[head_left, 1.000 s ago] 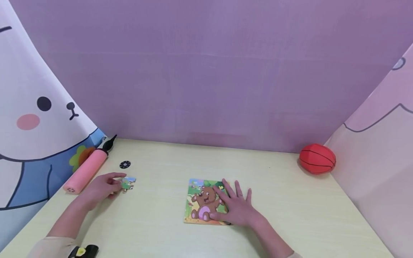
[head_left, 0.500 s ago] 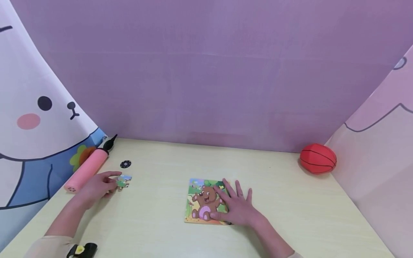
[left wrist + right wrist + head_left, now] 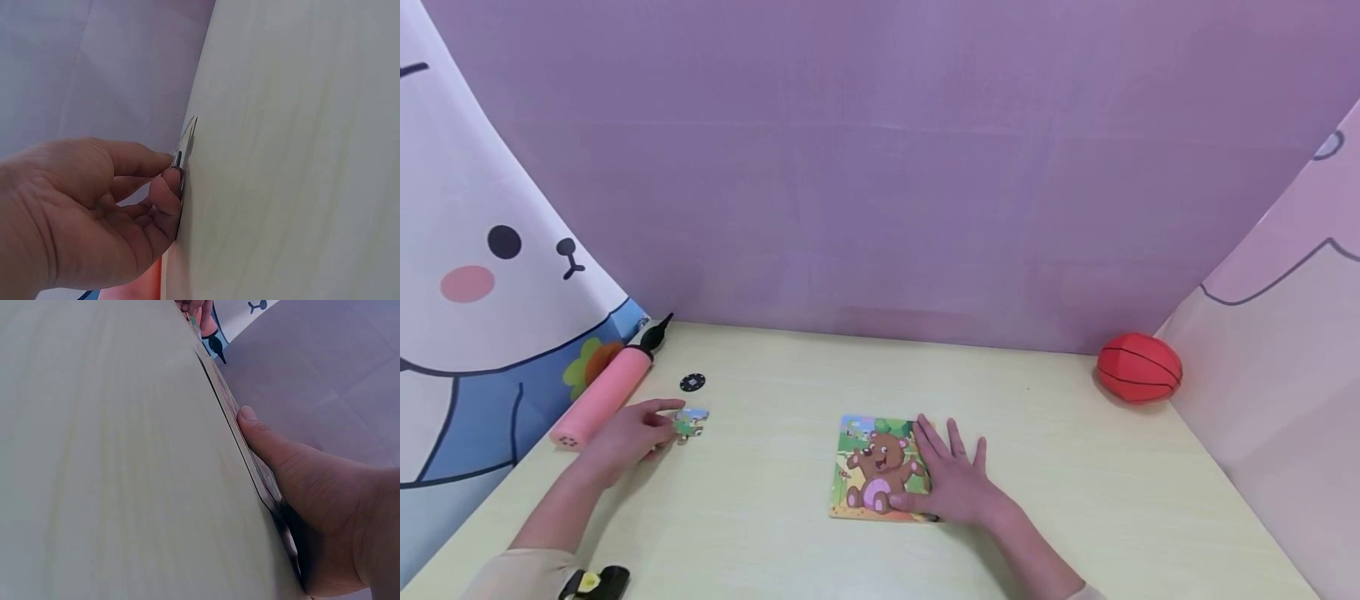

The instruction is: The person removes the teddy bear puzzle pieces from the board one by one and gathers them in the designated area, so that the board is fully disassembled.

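My left hand (image 3: 631,435) pinches a small jigsaw puzzle piece (image 3: 691,422) by its left edge, close to the table surface. The left wrist view shows the piece (image 3: 189,139) nearly edge-on between thumb and fingertips; whether it touches the table I cannot tell. With fingers spread, my right hand (image 3: 958,483) rests on the right side of a square bear puzzle (image 3: 880,475), covering part of that edge. In the right wrist view the thumb (image 3: 265,437) lies along the puzzle's face, and the other fingers are hidden.
A black poker chip (image 3: 692,382) lies just beyond the puzzle piece. Left of that hand is a pink hand pump (image 3: 602,398) with a black nozzle. A red ball with black lines (image 3: 1139,368) sits at the back right. Printed cloth walls (image 3: 880,183) enclose the pale table (image 3: 760,533).
My left hand has shifted slightly left with the puzzle piece. My right index finger has drawn in toward the middle finger, uncovering more of the bear; the puzzle stays put.
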Tool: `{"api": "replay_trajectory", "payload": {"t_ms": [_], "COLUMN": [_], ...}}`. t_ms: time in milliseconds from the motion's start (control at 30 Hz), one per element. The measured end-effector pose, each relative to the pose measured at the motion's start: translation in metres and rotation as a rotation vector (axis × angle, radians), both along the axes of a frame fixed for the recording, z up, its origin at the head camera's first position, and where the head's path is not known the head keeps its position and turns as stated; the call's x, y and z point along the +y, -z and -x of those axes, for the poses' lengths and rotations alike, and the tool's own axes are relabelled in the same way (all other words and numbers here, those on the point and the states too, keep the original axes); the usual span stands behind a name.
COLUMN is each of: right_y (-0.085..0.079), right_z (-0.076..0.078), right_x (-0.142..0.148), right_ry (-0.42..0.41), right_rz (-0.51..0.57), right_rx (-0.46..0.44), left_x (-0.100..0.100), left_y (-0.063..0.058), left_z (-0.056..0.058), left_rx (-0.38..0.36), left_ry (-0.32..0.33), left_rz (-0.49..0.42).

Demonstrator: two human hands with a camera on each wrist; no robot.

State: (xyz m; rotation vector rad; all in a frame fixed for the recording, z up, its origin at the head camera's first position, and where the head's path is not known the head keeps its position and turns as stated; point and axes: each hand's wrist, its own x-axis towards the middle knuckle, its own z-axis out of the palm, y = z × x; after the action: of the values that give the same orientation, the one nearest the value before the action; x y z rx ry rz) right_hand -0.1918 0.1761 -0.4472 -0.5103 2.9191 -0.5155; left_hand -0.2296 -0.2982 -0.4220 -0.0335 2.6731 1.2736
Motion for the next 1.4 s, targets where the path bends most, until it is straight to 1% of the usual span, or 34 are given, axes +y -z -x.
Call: {"api": "replay_trajectory", "payload": {"t_ms": [267,433,533,767,867,1033,1167,1400], "right_y": [-0.001,0.000,-0.001,-0.001,-0.001,-0.001,0.000,0.000], "right_z": [0.001,0.002,0.001,0.001,0.001,0.000,0.001,0.002], "right_x": [0.000,0.000,-0.001,-0.001,0.000,0.000,0.000,0.000], "right_ry": [-0.003,-0.002,-0.002,-0.004,-0.005,-0.004,-0.004,-0.008], "right_rz": [-0.001,-0.006,-0.005,-0.014,-0.011,-0.017,-0.017,-0.015], "right_rx": [-0.001,0.002,0.003,0.012,0.011,0.010,0.008,0.011], "left_x": [0.001,0.012,0.023,0.053,0.067,0.091,0.112,0.149], "left_y": [0.001,-0.001,-0.002,-0.001,-0.001,0.003,0.005,0.008], "left_z": [0.001,0.003,0.005,0.012,0.014,0.014,0.012,0.013], "left_rx": [0.011,0.032,0.033,0.048,0.043,0.036,0.034,0.015], "left_ry": [-0.007,-0.024,-0.013,0.047,0.050,0.069,0.092,0.152], "left_rz": [-0.013,-0.020,-0.038,-0.106,-0.133,-0.175,-0.190,-0.228]}}
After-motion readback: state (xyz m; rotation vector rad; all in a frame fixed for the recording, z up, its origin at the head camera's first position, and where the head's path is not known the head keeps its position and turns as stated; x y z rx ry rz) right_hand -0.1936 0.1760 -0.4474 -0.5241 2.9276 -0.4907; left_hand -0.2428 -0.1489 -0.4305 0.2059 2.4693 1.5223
